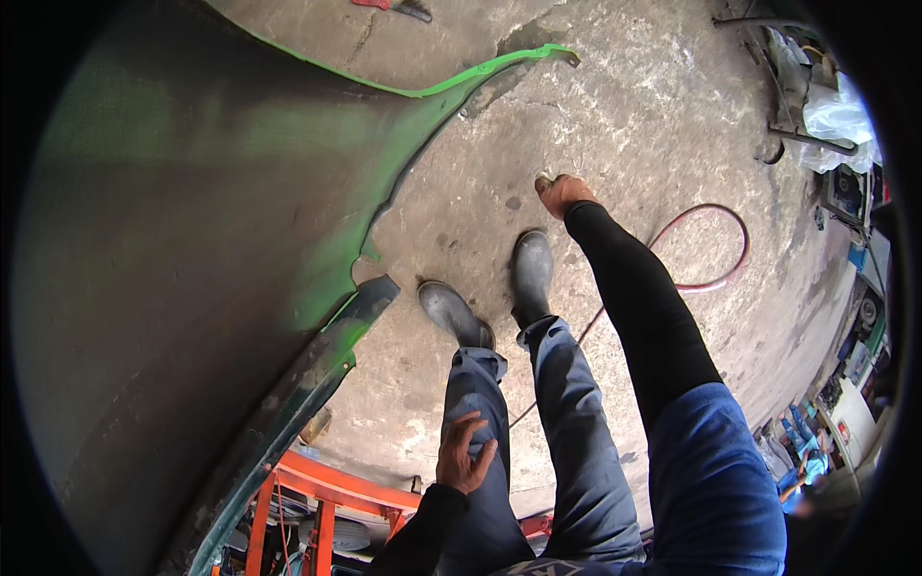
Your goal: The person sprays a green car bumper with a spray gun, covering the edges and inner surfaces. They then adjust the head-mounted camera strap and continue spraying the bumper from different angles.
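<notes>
A large curved vehicle body panel [192,211], sanded dark with bright green paint along its edges, fills the left side. My right hand [565,197] is stretched far forward over the floor, to the right of the panel and apart from it. Its fingers are closed round a small object [545,180]; only a dull, pale end shows, too little to tell its kind. Low in front of my left thigh, my left hand [466,456] hangs with its fingers apart and holds nothing. The panel's lower edge is to its left, not touched.
A reddish hose [735,259] loops on the stained concrete floor [615,115] and passes behind my right arm. An orange metal frame [346,488] stands below the panel. Clear plastic sheeting [836,110] and metal bars lie at upper right. A person [807,456] is at far right among clutter.
</notes>
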A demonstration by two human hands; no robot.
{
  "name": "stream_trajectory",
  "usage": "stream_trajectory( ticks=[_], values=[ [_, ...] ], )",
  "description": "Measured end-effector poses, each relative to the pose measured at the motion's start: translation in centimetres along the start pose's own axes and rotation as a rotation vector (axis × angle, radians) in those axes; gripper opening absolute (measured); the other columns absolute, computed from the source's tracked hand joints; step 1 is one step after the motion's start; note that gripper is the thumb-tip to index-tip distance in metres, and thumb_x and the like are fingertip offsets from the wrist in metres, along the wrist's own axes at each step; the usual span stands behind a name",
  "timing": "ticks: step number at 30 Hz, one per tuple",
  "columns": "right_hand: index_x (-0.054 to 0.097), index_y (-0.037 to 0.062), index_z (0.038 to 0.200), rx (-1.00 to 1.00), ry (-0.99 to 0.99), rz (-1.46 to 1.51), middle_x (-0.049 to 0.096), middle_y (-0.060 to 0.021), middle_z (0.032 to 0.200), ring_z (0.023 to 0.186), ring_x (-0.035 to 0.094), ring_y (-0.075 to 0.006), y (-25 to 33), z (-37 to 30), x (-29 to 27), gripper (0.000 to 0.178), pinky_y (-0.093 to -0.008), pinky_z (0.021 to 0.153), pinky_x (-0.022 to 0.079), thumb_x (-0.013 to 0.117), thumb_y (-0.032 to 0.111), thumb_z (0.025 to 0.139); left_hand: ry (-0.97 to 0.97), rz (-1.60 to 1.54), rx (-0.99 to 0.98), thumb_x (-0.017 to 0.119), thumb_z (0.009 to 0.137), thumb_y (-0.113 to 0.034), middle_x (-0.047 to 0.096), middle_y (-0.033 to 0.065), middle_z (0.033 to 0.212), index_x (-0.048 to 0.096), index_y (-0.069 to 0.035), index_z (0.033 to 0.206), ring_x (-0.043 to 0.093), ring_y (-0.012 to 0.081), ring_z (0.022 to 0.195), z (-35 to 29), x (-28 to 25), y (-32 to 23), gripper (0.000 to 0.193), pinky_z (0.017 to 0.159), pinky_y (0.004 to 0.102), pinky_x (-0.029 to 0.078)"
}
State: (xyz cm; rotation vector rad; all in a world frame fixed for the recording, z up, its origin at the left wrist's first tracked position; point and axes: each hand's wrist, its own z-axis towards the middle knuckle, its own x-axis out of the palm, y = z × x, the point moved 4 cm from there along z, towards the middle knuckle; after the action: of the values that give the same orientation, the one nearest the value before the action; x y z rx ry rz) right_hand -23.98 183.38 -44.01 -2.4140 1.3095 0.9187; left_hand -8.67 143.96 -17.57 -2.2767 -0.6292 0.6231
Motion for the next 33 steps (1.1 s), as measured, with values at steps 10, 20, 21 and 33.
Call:
stream_trajectory(
  ticks=[10, 20, 21, 33],
  values=[
    [0.062, 0.0149, 0.122, -0.465, 0.477, -0.111, 0.066, -0.0252, 0.103, 0.100, 0.064, -0.0407, 9.5, -3.1, 9.7, 0.045, -0.0453, 0.090, 0.049, 0.041, 0.044, 0.095, -0.015, -0.028, -0.041, 0.065, 0.088, -0.024, 0.057, 0.0196, 0.125, 0.059, -0.002, 0.116, 0.055, 0.0361, 0.117, -0.4, 0.2, 0.2, 0.036, 0.101, 0.0421, 0.042],
    [0.071, 0.0033, 0.090, -0.256, 0.689, -0.198, 0.071, -0.0169, 0.085, 0.077, 0.069, -0.0257, 6.8, -9.2, 10.0, 0.047, -0.0392, 0.074, 0.053, 0.050, 0.046, 0.089, -0.039, -0.039, -0.043, 0.066, 0.089, -0.025, 0.057, 0.0185, 0.125, 0.059, -0.003, 0.117, 0.055, 0.0362, 0.116, -1.2, 0.9, 0.7, 0.036, 0.100, 0.0423, 0.043],
    [0.069, 0.0040, 0.085, -0.256, 0.725, -0.247, 0.070, -0.0152, 0.080, 0.069, 0.068, -0.0232, 7.0, -10.2, 10.2, 0.047, -0.0378, 0.068, 0.053, 0.050, 0.046, 0.090, -0.040, -0.038, -0.027, 0.066, 0.089, -0.025, 0.057, 0.0184, 0.125, 0.059, -0.003, 0.117, 0.055, 0.0361, 0.116, -1.2, 0.9, 0.7, 0.036, 0.099, 0.0422, 0.043],
    [0.063, -0.0002, 0.081, -0.562, 0.940, 0.252, 0.057, -0.0120, 0.063, 0.051, 0.058, -0.0263, 19.4, -19.5, 12.5, 0.056, -0.0414, 0.050, 0.048, 0.050, 0.053, 0.092, -0.066, -0.005, -0.004, 0.068, 0.087, -0.021, 0.057, 0.0178, 0.122, 0.057, -0.002, 0.114, 0.056, 0.0370, 0.114, -1.5, 0.9, 1.0, 0.035, 0.097, 0.0440, 0.045]
  ],
)
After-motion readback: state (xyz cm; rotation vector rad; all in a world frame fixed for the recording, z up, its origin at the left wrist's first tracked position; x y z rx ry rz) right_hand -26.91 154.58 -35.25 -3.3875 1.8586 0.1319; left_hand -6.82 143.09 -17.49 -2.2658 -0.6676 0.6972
